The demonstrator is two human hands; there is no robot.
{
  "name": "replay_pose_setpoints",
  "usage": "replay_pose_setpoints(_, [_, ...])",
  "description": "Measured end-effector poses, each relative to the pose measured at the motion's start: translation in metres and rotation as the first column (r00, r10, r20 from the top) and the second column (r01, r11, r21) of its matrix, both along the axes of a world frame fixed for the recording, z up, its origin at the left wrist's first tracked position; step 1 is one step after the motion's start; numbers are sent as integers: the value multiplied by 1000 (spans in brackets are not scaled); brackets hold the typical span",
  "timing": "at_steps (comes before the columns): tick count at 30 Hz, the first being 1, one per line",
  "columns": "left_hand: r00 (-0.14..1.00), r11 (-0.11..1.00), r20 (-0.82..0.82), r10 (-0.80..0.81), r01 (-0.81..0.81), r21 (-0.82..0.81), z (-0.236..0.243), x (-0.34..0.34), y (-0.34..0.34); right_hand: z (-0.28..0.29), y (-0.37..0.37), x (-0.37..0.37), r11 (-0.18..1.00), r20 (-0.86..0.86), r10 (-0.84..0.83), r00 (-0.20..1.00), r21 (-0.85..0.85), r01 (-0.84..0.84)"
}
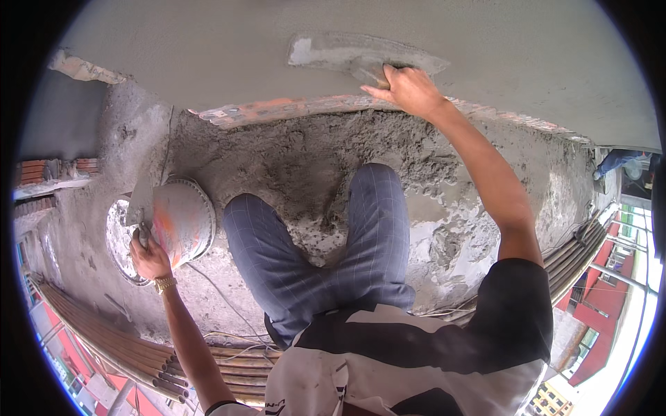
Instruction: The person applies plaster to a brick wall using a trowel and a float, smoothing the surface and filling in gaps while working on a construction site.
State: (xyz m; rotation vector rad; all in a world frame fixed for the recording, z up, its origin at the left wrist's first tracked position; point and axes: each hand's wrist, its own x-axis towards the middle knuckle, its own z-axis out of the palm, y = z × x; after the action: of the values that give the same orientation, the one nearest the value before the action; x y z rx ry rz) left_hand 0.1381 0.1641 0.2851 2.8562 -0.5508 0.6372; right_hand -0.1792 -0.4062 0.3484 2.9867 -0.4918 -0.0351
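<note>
My right hand (pixel 411 90) grips the handle of a long plastering trowel (pixel 340 52), whose blade lies against the smooth grey plastered wall (pixel 194 41). Low on the left, my left hand (pixel 148 255) is closed round the handle of a smaller pointed trowel (pixel 142 197). That blade points away from me, over the mouth of a tipped bucket (pixel 189 218) with orange smears. The inside of the bucket is only partly visible.
Exposed brick (pixel 291 109) runs along the wall's lower edge. Rough wet mortar (pixel 298 159) covers the floor before my knees. Bundled metal poles (pixel 111 340) lie behind on the left, with more poles (pixel 576 253) on the right. A thin cable (pixel 225 299) crosses the floor beside the bucket.
</note>
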Motion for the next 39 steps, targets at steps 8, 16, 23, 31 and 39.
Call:
replay_pose_setpoints(8, [1000,999,25,-10,9,39,3,1,2,-52,-79,-106,965,-403,-170,899,-252,70])
replay_pose_setpoints(16, [1000,1000,-4,2,-2,13,3,-6,0,180,-72,-85,831,164,192,968,-552,-72])
replay_pose_setpoints(23, [999,1000,43,-2,1,13,2,-6,-2,96,12,20,876,459,-306,834,479,58])
replay_pose_setpoints(31, [999,1000,39,-12,12,13,9,-5,-6,-109,-17,-23,991,-311,-107,944,45,127])
replay_pose_setpoints(39, [1000,999,-1,-19,19,26,8,-7,-11,67,-83,-113,906,-156,-82,984,-422,9])
